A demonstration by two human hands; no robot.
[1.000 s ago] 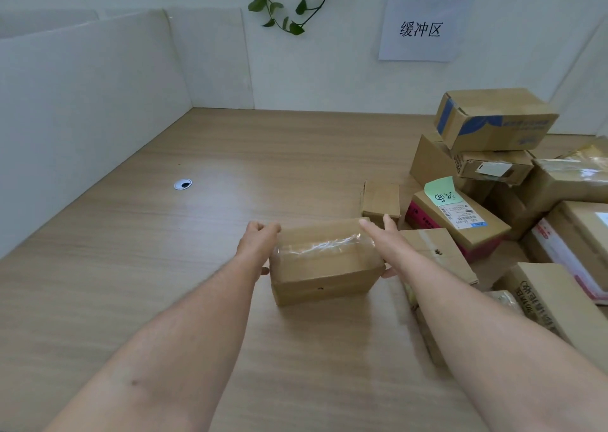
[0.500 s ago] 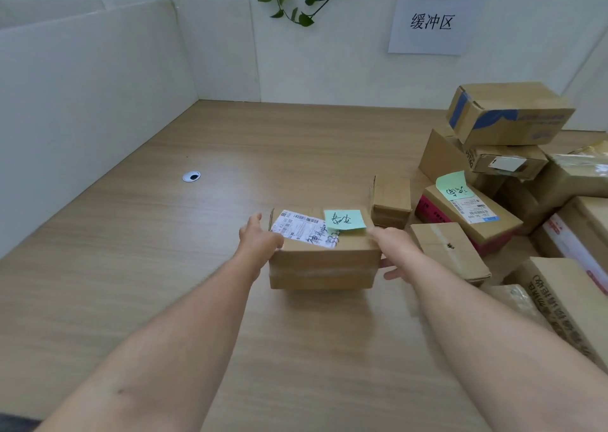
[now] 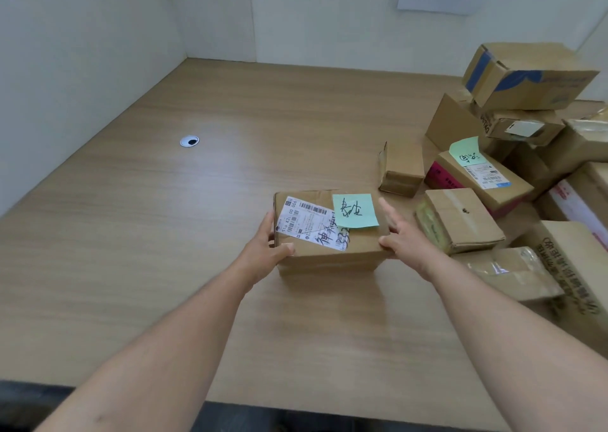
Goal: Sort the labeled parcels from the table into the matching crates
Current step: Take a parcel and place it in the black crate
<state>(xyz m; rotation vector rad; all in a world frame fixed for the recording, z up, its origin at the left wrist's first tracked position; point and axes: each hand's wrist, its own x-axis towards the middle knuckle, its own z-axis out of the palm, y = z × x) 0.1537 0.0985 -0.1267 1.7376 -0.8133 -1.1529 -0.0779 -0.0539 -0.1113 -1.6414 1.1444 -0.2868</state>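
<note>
A small cardboard parcel (image 3: 329, 257) sits on the wooden table (image 3: 164, 234) in front of me. Its top carries a white shipping label (image 3: 306, 222) and a green sticky note (image 3: 354, 210) with handwriting. My left hand (image 3: 266, 247) presses its left side, thumb over the front corner. My right hand (image 3: 399, 234) holds the right side, fingers stretched along it. Both hands clamp the parcel between them. No crate is in view.
A heap of cardboard boxes (image 3: 526, 168) fills the right side, one with a green note (image 3: 467, 150). A small box (image 3: 401, 167) stands just beyond the held parcel. White partition walls (image 3: 82, 53) close the left and back. A cable grommet (image 3: 190, 141) lies at the left.
The parcel has been turned over from its taped side to its labeled side and drawn a little toward me. Both hands stayed on its sides.
</note>
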